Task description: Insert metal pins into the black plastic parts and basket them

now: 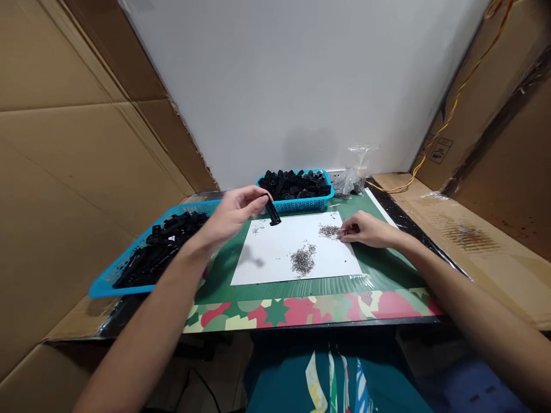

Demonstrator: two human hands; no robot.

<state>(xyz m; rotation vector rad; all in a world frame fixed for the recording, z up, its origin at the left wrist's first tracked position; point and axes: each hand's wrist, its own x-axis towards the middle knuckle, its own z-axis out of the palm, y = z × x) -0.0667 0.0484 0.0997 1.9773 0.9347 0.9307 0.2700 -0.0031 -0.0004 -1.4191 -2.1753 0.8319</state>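
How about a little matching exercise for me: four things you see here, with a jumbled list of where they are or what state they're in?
Things:
1. Left hand
2. Right hand
3. White sheet
4. Blue basket at the back

Places and states:
A. Lying flat on the green mat
B. Heaped with black pieces
C. Beside a pile of small metallic pieces
D. Holding up a long black part

Right pairs: 1-D, 2-C, 3-A, 4-B
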